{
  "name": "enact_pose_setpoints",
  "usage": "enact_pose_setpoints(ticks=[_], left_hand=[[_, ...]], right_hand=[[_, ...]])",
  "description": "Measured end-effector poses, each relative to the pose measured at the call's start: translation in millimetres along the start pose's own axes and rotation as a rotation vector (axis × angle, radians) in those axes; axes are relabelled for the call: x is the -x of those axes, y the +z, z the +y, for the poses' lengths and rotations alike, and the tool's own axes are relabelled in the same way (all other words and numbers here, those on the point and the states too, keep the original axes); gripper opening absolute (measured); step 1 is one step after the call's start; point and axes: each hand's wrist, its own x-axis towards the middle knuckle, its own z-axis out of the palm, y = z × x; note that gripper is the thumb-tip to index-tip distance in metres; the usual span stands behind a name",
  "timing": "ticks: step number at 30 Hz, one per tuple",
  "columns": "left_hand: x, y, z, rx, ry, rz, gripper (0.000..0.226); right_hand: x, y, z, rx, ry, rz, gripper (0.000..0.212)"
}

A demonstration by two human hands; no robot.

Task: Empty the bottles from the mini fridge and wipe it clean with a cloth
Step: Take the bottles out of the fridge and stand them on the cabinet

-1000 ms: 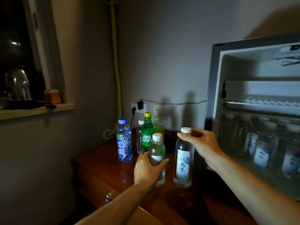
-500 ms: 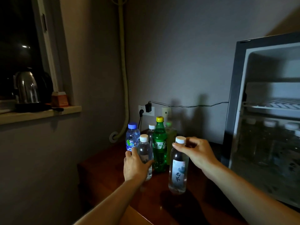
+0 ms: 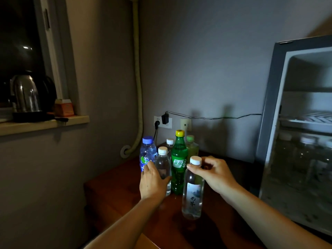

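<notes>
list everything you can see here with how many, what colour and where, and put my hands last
clear bottles: three on the table, white caps; one in front, one left of the green bottle, one behind
green bottle: one, yellow cap, middle of the group
blue bottle: one, blue cap, left of the group
pale green bottle: one, back right of the group
table: one, dark red-brown wood, in the corner
fridge: one, grey frame, open, at right; several clear bottles inside, count unclear
kettle: one, steel, on the windowsill
box: one, orange, beside the kettle
socket: one, white, on the wall, two plugs in it
hands: left grips the left clear bottle; right pinches the front bottle's neck
</notes>
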Motion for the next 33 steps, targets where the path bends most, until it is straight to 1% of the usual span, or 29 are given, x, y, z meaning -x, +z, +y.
enact_pose_setpoints(ticks=[2, 6, 9, 11, 13, 14, 15, 17, 19, 21, 24, 26, 28, 30, 31, 33], left_hand=[[1, -2, -3, 0.052, -0.004, -0.023, 0.058], [9, -13, -11, 0.19, -0.025, -0.077, 0.032], [19, -25, -20, 0.292, 0.01, -0.149, 0.022], [29, -39, -23, 0.429, 0.041, -0.215, 0.023], [39, -51, -31, 0.55, 0.07, -0.254, 0.032], [43, -57, -37, 0.572, 0.103, -0.273, 0.035], [46, -61, -44, 0.549, 0.141, -0.292, 0.037], [50, -66, -57, 0.421, 0.182, -0.313, 0.043], [48, -68, -68, 0.271, 0.152, -0.28, 0.047], [43, -70, -75, 0.172, 0.113, -0.234, 0.044], [34, -73, -83, 0.167, 0.031, -0.213, 0.04], [26, -71, -87, 0.156, -0.032, -0.17, 0.043], [17, -68, -93, 0.102, -0.077, -0.123, 0.044], [8, -65, -98, 0.086, -0.096, -0.104, 0.039], [3, -64, -99, 0.09, -0.106, -0.105, 0.036], [-5, -61, -99, 0.09, -0.125, -0.102, 0.028]], right_hand=[[-1, 3, -5, 0.008, -0.008, -0.011, 0.021], [0, 16, -19, -0.03, 0.0, -0.035, 0.02], [4, 34, -30, -0.035, 0.003, -0.072, 0.018], [6, 50, -36, -0.009, -0.014, -0.086, 0.016], [8, 66, -41, 0.046, -0.058, -0.097, 0.019], [8, 75, -42, 0.089, -0.087, -0.09, 0.021], [7, 84, -42, 0.125, -0.111, -0.081, 0.021], [6, 99, -45, 0.178, -0.149, -0.075, 0.019], [5, 114, -45, 0.224, -0.19, -0.096, 0.022], [4, 128, -43, 0.253, -0.212, -0.11, 0.025], [4, 142, -41, 0.239, -0.219, -0.054, 0.03], [7, 147, -41, 0.293, -0.299, -0.046, 0.039], [14, 148, -39, 0.374, -0.445, -0.114, 0.04], [21, 148, -38, 0.491, -0.554, -0.254, 0.033], [23, 149, -36, 0.57, -0.571, -0.338, 0.035], [25, 154, -30, 0.683, -0.539, -0.459, 0.047]])
